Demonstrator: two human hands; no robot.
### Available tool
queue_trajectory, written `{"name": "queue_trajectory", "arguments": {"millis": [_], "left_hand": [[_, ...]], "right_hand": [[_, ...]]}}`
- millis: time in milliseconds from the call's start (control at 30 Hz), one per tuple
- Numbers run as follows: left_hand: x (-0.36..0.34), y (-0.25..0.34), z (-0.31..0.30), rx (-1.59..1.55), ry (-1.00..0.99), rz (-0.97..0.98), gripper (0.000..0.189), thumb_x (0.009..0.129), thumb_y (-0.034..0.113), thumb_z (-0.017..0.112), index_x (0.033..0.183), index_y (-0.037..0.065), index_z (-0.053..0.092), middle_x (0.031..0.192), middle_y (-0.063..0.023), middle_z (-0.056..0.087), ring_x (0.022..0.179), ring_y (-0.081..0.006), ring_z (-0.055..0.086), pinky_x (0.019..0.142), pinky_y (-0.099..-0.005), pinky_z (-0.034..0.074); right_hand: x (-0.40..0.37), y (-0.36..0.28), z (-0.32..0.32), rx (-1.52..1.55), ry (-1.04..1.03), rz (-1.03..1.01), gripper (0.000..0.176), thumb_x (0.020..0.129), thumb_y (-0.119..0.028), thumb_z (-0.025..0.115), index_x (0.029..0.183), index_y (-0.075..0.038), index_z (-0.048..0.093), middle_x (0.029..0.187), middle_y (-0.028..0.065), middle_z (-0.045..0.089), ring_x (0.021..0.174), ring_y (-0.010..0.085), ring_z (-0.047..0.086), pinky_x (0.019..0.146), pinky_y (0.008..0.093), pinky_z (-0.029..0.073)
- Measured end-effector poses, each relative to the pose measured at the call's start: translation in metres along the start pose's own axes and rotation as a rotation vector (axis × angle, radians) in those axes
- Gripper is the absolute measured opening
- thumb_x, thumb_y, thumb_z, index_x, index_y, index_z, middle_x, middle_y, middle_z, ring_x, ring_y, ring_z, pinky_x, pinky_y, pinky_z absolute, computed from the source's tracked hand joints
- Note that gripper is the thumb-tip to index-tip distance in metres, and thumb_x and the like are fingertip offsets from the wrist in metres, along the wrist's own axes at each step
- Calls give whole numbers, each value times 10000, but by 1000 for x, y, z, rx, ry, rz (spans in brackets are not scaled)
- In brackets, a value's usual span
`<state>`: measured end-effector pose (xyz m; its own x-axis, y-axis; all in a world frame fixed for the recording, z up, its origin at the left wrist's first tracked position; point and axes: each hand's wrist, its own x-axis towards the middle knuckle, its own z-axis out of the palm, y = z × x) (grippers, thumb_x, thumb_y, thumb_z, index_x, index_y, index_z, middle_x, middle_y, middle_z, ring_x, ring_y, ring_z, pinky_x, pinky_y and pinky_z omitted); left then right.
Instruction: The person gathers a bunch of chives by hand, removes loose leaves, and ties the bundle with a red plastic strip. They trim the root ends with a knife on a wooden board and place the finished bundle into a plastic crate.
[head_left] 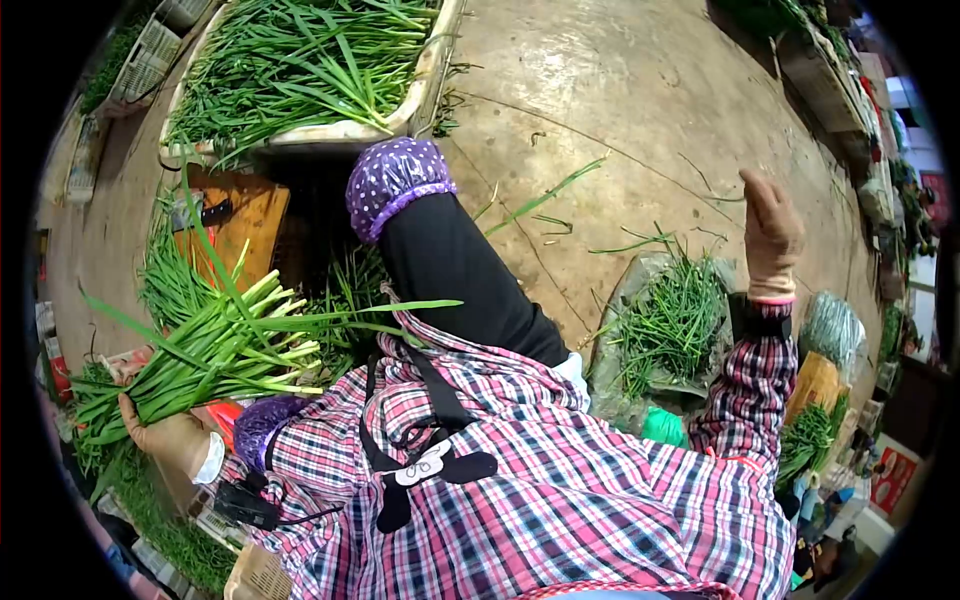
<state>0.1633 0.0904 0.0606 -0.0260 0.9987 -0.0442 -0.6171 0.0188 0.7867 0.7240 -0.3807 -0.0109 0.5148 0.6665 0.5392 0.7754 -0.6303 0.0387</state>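
Observation:
My left hand [165,440], in a tan glove, grips a large bunch of garlic chives [225,345] by its leafy end. The pale cut stems point inward, and a few long blades stick out over my lap. Well out to the other side is my right hand [775,230], also gloved and raised above the floor. Its fingers are stretched out and nothing shows in them. Below that hand, a pile of loose green trimmings [670,320] lies on a plastic sheet [610,345].
A white crate [430,75] heaped with green chives [310,60] stands ahead. Near it, a knife [217,212] lies on a wooden board [250,235]. A clear plastic bundle [833,330] sits at the right. Stray leaves [550,195] lie on the concrete floor [570,70].

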Motion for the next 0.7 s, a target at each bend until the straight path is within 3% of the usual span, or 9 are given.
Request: {"name": "queue_trajectory", "arguments": {"millis": [133, 200, 267, 367, 467, 533, 600, 667, 700], "left_hand": [[-10, -9, 7, 119, 103, 146, 388, 902, 223, 452, 1132, -72, 553, 1228, -239, 532, 1168, -369, 485, 1047, -515, 335], [-6, -1, -22, -10, -187, -55, 362, 889, 247, 480, 1073, -45, 589, 1142, -198, 591, 1083, -337, 544, 988, -484, 399], [-20, -8, -4, 134, 150, 139, 275, 854, 209, 538, 1013, -6, 604, 1027, -146, 618, 989, -281, 576, 933, -424, 441], [-19, -8, -17, 94, 322, 193, 229, 839, 194, 562, 966, 8, 605, 998, -130, 625, 938, -274, 593, 892, -429, 468], [-12, -4, -45, 80, 329, 209, 209, 835, 179, 562, 952, 10, 599, 963, -115, 635, 908, -271, 606, 870, -420, 486], [-14, -5, -52, -20, 145, 199, 197, 834, 166, 558, 951, 10, 590, 947, -114, 629, 891, -261, 605, 864, -404, 494], [-29, -6, -40, -58, 188, 181, 205, 844, 138, 550, 1009, 19, 576, 931, -98, 609, 895, -240, 584, 903, -396, 467], [-25, -3, -69, -155, 3, 106, 216, 844, 116, 555, 1040, 25, 564, 952, -100, 608, 927, -241, 576, 943, -421, 443], [-33, 0, -70, -213, -20, 66, 240, 856, 103, 550, 1084, 30, 557, 980, -102, 606, 950, -241, 570, 967, -447, 426]], "right_hand": [[-69, 31, 29, 1, -231, -10, 329, 807, -40, 571, 1087, -206, 620, 1015, 63, 635, 846, 299, 614, 692, 381, 501], [-115, 30, 53, 22, -481, 74, 322, 806, -24, 555, 1077, -185, 617, 1046, 64, 625, 871, 317, 605, 707, 410, 496], [-160, 35, 89, -11, -1059, 11, 376, 792, -22, 594, 1142, -159, 595, 1149, 68, 599, 904, 314, 609, 733, 405, 504], [-123, -39, 54, 364, -1128, 400, 530, 755, -44, 696, 1254, -128, 541, 1197, 143, 585, 934, 264, 625, 781, 357, 512], [-60, -79, 57, 471, -956, 414, 428, 802, -28, 641, 1216, -95, 561, 1071, 143, 624, 853, 208, 621, 737, 310, 503], [-10, -109, 68, 783, -711, 171, 328, 823, -38, 630, 1148, -53, 592, 1010, 120, 635, 814, 179, 621, 718, 292, 494], [58, -180, 52, 851, -692, -57, 262, 829, -49, 640, 1088, -23, 613, 964, 101, 634, 799, 158, 616, 711, 271, 484], [104, -253, 49, 1014, -811, -277, 218, 809, -73, 646, 1025, -45, 632, 910, 97, 625, 785, 199, 624, 696, 299, 491], [117, -285, 40, 939, -782, -550, 204, 792, -87, 645, 994, -61, 636, 897, 95, 621, 786, 232, 624, 688, 323, 496]]}}
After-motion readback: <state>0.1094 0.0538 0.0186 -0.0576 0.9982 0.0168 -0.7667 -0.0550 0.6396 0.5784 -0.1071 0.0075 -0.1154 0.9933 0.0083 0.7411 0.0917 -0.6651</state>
